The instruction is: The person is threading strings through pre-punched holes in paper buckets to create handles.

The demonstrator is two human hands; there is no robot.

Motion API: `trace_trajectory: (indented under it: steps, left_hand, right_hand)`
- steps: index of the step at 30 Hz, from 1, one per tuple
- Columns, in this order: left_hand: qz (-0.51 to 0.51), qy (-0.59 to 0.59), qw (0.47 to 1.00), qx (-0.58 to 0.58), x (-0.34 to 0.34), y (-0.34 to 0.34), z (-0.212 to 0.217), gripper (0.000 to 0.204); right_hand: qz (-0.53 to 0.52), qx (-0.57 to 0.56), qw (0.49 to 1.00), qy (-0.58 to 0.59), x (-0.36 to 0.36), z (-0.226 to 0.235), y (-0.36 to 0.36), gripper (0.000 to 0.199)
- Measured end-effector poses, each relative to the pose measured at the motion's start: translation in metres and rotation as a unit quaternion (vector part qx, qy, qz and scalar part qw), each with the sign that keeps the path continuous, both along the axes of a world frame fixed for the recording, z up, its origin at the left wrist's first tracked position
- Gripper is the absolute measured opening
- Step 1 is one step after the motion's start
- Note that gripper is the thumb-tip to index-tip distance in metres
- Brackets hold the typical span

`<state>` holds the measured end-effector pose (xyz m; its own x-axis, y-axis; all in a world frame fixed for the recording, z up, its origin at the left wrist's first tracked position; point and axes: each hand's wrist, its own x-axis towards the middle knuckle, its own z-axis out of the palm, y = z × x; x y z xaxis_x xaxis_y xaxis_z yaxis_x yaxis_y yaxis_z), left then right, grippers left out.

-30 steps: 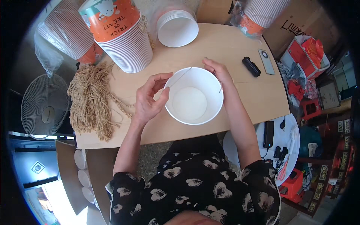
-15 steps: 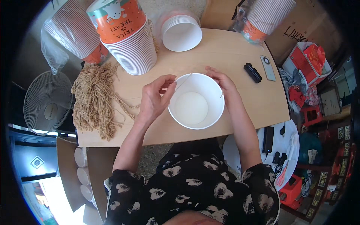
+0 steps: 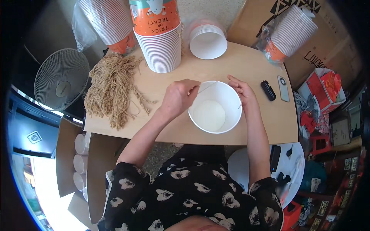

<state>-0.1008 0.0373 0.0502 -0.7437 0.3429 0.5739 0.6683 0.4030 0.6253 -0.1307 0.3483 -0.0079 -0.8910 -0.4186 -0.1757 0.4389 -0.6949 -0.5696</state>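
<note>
nearest me on the wooden table [image 3: 246,65], between my two hands, sits the white paper bucket [image 3: 214,106], open side up. my left hand [image 3: 178,97] is at its left rim, fingers curled and pinching a thin pale string [image 3: 207,87] that crosses the far rim. my right hand [image 3: 242,90] rests on the right rim, fingers bent together; whether it grips the string i cannot tell. left of that lies a bundle of tan twine [image 3: 112,87]. farther off stand a tall stack of buckets [image 3: 160,34] and a shorter white stack [image 3: 208,41].
</note>
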Motion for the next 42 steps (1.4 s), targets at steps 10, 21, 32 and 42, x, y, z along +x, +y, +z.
trace_trajectory:
  steps: [10,21,32,42]
  left_hand:
    - [-0.057,-0.007,0.997,-0.044,0.027,0.009,0.010,0.020]
    - [-0.076,-0.022,0.997,0.025,0.029,0.002,0.020,0.010]
    - [-0.007,0.189,0.967,0.173,0.042,-0.013,0.081,0.012]
    - [-0.229,0.360,0.865,0.263,-0.062,-0.078,0.251,0.013]
  right_hand:
    - [-0.021,0.132,0.990,0.050,0.032,0.039,-0.008,0.025]
    - [0.019,0.215,0.974,0.074,0.064,0.062,-0.009,0.019]
    - [-0.301,0.717,0.435,0.454,0.141,0.176,-0.097,0.022]
    - [-0.500,0.514,0.034,0.696,-0.001,0.323,-0.152,0.042]
